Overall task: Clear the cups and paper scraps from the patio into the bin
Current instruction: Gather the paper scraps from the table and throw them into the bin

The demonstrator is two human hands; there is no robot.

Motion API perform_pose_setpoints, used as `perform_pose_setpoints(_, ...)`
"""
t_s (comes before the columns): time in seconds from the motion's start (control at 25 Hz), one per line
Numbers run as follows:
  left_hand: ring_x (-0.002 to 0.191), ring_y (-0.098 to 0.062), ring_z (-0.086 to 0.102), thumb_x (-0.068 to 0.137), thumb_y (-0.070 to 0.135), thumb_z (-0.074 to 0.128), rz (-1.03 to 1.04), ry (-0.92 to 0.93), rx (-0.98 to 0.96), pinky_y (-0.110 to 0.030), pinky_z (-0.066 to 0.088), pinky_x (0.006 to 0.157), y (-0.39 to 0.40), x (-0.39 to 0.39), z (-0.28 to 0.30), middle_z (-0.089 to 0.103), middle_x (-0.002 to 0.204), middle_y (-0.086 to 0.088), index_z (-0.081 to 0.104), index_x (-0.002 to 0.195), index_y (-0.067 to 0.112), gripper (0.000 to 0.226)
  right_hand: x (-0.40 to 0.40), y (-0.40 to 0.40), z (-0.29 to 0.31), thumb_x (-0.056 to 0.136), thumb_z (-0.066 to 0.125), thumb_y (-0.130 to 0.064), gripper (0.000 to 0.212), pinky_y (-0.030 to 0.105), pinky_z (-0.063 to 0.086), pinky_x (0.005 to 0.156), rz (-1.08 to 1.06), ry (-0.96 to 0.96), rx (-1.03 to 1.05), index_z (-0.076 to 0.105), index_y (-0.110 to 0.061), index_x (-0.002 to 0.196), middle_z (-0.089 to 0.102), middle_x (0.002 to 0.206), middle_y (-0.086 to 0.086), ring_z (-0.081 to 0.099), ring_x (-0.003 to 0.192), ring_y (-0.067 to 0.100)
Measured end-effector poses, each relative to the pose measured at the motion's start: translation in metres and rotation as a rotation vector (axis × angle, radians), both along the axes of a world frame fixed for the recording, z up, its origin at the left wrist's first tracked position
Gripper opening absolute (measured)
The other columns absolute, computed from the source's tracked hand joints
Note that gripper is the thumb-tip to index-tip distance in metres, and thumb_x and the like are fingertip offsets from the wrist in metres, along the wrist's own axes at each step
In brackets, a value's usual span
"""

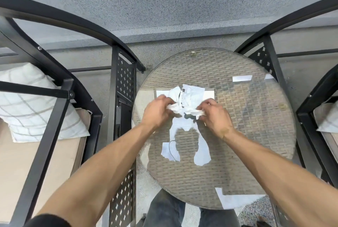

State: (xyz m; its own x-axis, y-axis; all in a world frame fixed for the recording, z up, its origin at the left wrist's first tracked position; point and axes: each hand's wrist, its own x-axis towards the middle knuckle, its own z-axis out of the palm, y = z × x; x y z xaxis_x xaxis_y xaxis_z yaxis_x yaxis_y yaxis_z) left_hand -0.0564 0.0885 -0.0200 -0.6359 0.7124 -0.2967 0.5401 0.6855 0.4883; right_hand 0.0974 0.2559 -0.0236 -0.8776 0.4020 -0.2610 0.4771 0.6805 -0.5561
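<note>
Head view: left hand point(157, 109) and right hand point(213, 112) both grip the paper scraps point(184, 101), bunching them above the round glass counter point(256, 135). Step in hand: gathering scraps. No cups or bin in view. Next move calls for compacting the wad, then locating the bin

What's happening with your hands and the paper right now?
Left hand and right hand both gripping crumpled paper scraps over glass table. No cups, no bin in view. Nothing blocking.
</note>
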Motion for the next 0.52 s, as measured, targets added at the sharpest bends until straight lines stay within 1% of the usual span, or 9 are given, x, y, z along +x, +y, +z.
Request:
perform_pose_setpoints(0.08, 0.111, -0.023, 0.058, 0.085, 0.01, 0.067, -0.088, 0.039, -0.087, -0.035, 0.049, 0.092, 0.032, -0.026, -0.003, 0.045, 0.14, 0.001, 0.068, 0.109, 0.021, 0.027, -0.032, 0.016, 0.0, 0.077, 0.07, -0.007, 0.029, 0.032, 0.05, 0.088, 0.071, -0.067, 0.028, 0.068, -0.022, 0.102, 0.034, 0.151, -0.006, 0.063, 0.099, 0.019)
perform_pose_setpoints(0.12, 0.116, -0.024, 0.056, 0.084, 0.009, 0.068, -0.154, 0.039, -0.154, -0.034, 0.047, 0.094, 0.044, -0.035, -0.007, 0.037, 0.149, 0.002, 0.069, 0.107, 0.021, 0.027, -0.046, 0.021, -0.003, 0.077, 0.07, -0.006, 0.029, 0.03, 0.049, 0.089, 0.109, -0.121, 0.043, 0.068, -0.023, 0.1, 0.022, 0.157, -0.008, 0.061, 0.107, 0.019)
perform_pose_setpoints(0.16, 0.12, -0.024, 0.054, 0.083, 0.007, 0.069, -0.217, 0.039, -0.22, -0.035, 0.046, 0.097, 0.053, -0.041, -0.012, 0.031, 0.153, 0.002, 0.07, 0.107, 0.021, 0.028, -0.056, 0.025, -0.007, 0.077, 0.07, -0.005, 0.029, 0.029, 0.049, 0.091, 0.145, -0.168, 0.054, 0.068, -0.024, 0.1, 0.016, 0.159, -0.01, 0.058, 0.116, 0.019)
perform_pose_setpoints(0.2, 0.121, -0.025, 0.054, 0.083, 0.007, 0.069, -0.258, 0.039, -0.271, -0.035, 0.046, 0.099, 0.057, -0.045, -0.018, 0.03, 0.154, 0.002, 0.07, 0.108, 0.02, 0.029, -0.063, 0.027, -0.012, 0.078, 0.069, -0.005, 0.031, 0.028, 0.047, 0.095, 0.178, -0.208, 0.061, 0.068, -0.025, 0.101, 0.015, 0.159, -0.011, 0.053, 0.123, 0.018)
perform_pose_setpoints(0.28, 0.114, -0.026, 0.058, 0.085, 0.006, 0.065, -0.258, 0.033, -0.285, -0.038, 0.047, 0.096, 0.055, -0.046, -0.029, 0.036, 0.149, 0.003, 0.069, 0.11, 0.019, 0.029, -0.068, 0.029, -0.022, 0.08, 0.065, -0.004, 0.033, 0.026, 0.043, 0.098, 0.209, -0.239, 0.066, 0.067, -0.023, 0.107, 0.031, 0.155, -0.008, 0.049, 0.126, 0.018)
perform_pose_setpoints(0.36, 0.103, -0.025, 0.061, 0.087, 0.009, 0.06, -0.217, 0.036, -0.201, -0.038, 0.05, 0.089, 0.046, -0.043, -0.037, 0.046, 0.137, 0.005, 0.067, 0.111, 0.018, 0.026, -0.065, 0.025, -0.029, 0.083, 0.061, -0.004, 0.033, 0.029, 0.044, 0.097, 0.181, -0.174, 0.099, 0.066, -0.021, 0.111, 0.05, 0.14, -0.005, 0.054, 0.117, 0.021)
perform_pose_setpoints(0.4, 0.099, -0.025, 0.062, 0.089, 0.01, 0.059, -0.192, 0.05, -0.157, -0.037, 0.051, 0.086, 0.041, -0.039, -0.04, 0.052, 0.128, 0.005, 0.067, 0.112, 0.018, 0.026, -0.062, 0.02, -0.031, 0.085, 0.058, -0.004, 0.033, 0.031, 0.045, 0.095, 0.153, -0.135, 0.124, 0.065, -0.021, 0.112, 0.057, 0.131, -0.004, 0.057, 0.111, 0.022)
perform_pose_setpoints(0.44, 0.095, -0.024, 0.062, 0.09, 0.012, 0.059, -0.154, 0.064, -0.126, -0.035, 0.052, 0.083, 0.038, -0.034, -0.042, 0.056, 0.118, 0.004, 0.067, 0.112, 0.019, 0.024, -0.059, 0.016, -0.033, 0.086, 0.057, -0.003, 0.034, 0.033, 0.046, 0.094, 0.12, -0.107, 0.143, 0.064, -0.022, 0.113, 0.06, 0.123, -0.003, 0.058, 0.107, 0.022)
perform_pose_setpoints(0.52, 0.09, -0.022, 0.063, 0.09, 0.013, 0.06, -0.048, 0.074, -0.103, -0.033, 0.053, 0.078, 0.033, -0.024, -0.041, 0.06, 0.106, 0.003, 0.067, 0.109, 0.02, 0.021, -0.052, 0.005, -0.034, 0.087, 0.056, -0.004, 0.033, 0.036, 0.048, 0.092, 0.043, -0.092, 0.133, 0.065, -0.023, 0.113, 0.063, 0.114, -0.001, 0.059, 0.104, 0.023)
